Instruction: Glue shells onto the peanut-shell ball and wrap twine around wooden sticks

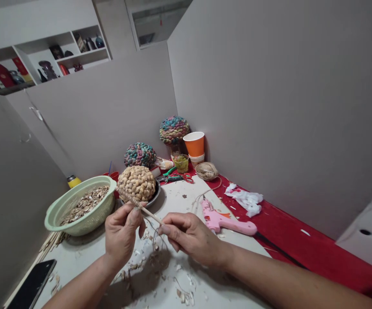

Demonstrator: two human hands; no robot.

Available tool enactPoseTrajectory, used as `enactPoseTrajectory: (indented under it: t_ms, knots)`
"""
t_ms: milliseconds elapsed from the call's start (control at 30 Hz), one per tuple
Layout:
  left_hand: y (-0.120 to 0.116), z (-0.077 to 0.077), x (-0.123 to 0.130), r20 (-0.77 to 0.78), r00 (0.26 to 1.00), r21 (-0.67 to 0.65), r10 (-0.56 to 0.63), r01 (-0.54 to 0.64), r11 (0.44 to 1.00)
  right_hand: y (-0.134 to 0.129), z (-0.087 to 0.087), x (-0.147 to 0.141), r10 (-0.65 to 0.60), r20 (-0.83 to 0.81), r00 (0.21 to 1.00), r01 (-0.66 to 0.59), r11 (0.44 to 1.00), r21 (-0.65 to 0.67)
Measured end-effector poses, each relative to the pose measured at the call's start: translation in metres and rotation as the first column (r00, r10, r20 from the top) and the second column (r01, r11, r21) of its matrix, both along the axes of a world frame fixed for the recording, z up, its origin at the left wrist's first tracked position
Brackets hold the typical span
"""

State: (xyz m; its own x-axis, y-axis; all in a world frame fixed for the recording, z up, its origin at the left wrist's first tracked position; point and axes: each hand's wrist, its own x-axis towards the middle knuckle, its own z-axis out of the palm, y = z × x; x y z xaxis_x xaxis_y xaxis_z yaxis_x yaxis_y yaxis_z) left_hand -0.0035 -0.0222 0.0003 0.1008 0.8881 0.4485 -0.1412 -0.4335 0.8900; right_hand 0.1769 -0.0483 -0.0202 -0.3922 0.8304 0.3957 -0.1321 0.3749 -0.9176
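A thin wooden stick runs slantwise between my two hands, its far part wrapped in twine. Its near end is pinched between the thumb and fingers of my right hand. My left hand grips the stick farther along, at the wrapped part. A loose strand of twine hangs below the stick. Just behind, a ball covered in tan shells rests in a dark dish. The stick's far end overlaps the ball in view; I cannot tell whether they touch.
A green basin of shells stands left, a phone nearer. Right lie a pink glue gun, a twine ball and crumpled white tissue. Behind are painted balls, scissors and an orange cup. Shell scraps litter the white board.
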Motion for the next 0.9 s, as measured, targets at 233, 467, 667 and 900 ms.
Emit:
enactPoseTrajectory:
  t_ms: [233,467,667,900]
  knots:
    - [-0.0015,-0.0008,-0.0005,-0.001,1.0,0.018,-0.012,0.012,1.0,0.0032,-0.0019,0.0004,0.188,-0.07,0.98,-0.195,0.974,-0.113]
    - [-0.0001,0.0004,0.0016,-0.014,0.999,-0.013,0.033,-0.033,0.999,0.0024,-0.0037,-0.0018,-0.149,0.047,0.988,0.144,0.985,0.095]
    - [0.0028,-0.0056,-0.0009,0.032,0.999,-0.016,-0.004,0.005,1.0,0.0025,-0.0047,0.0004,0.084,0.018,0.996,-0.084,0.996,-0.009]
    - [0.005,-0.0052,-0.0011,0.039,0.999,0.018,0.016,-0.017,1.0,0.0033,-0.002,-0.0017,-0.066,-0.02,0.998,0.065,0.997,-0.046]
